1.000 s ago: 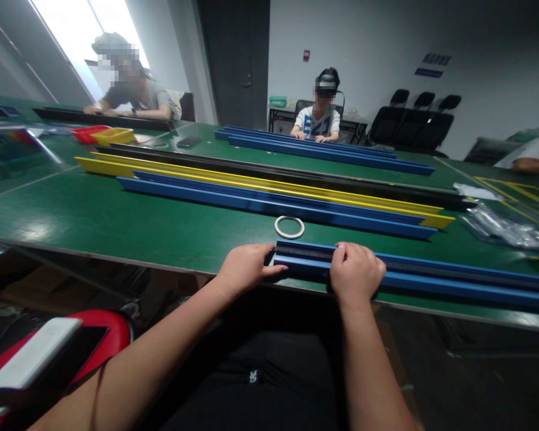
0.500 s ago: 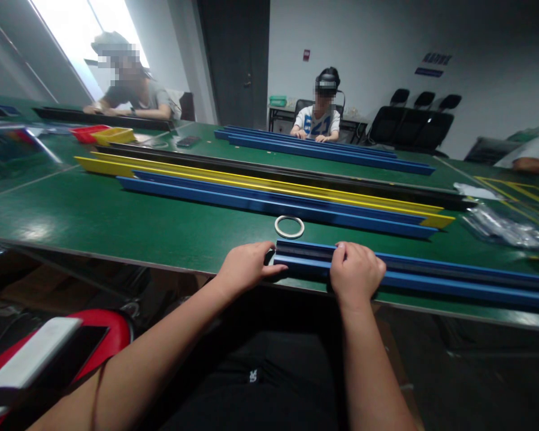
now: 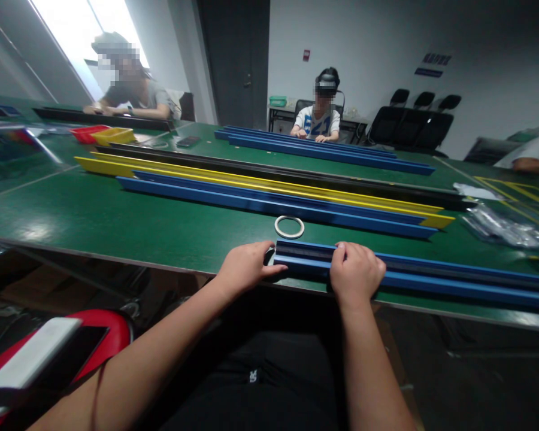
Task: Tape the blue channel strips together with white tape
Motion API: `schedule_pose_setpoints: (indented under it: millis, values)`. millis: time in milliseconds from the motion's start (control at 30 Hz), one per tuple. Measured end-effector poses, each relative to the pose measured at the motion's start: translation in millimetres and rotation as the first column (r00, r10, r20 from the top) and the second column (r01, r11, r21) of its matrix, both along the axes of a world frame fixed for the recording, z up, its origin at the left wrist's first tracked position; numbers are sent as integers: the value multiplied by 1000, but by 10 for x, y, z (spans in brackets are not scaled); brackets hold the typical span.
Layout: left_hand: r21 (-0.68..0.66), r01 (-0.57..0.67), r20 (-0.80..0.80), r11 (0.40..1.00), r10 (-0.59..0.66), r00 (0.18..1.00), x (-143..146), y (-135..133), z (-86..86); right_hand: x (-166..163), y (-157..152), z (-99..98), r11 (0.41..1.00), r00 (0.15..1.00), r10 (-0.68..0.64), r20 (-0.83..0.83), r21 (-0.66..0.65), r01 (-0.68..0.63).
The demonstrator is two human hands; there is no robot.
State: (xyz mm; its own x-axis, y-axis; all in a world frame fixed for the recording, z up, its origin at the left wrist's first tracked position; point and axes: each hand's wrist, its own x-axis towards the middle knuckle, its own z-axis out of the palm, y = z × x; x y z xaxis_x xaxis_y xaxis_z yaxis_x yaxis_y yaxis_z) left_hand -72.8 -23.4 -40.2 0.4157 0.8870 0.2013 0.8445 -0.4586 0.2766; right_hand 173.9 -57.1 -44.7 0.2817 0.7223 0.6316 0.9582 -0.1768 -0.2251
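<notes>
A long blue rail (image 3: 431, 276) with a dark channel lies along the near edge of the green table (image 3: 117, 221), running off to the right. My right hand (image 3: 356, 272) is wrapped over it a short way from its left end. My left hand (image 3: 247, 267) sits at that left end, fingers curled, with the thumb against the rail's end face. A white ring (image 3: 290, 227) lies on the table just beyond the rail's end.
Further back lie a long blue rail (image 3: 269, 206), a yellow rail (image 3: 251, 182) and a black rail (image 3: 296, 175), then more blue rails (image 3: 323, 149). Red and yellow bins (image 3: 101, 134) stand far left. Clear plastic bags (image 3: 503, 227) lie right. Other people sit at the far side.
</notes>
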Motion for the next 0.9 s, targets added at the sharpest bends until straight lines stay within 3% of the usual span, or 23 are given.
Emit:
schedule_pose_setpoints:
  millis: [900]
  values:
    - [0, 16, -16, 1000, -16, 1000, 3, 13, 5, -4, -1, 19, 1000, 1000, -15, 11, -18, 15]
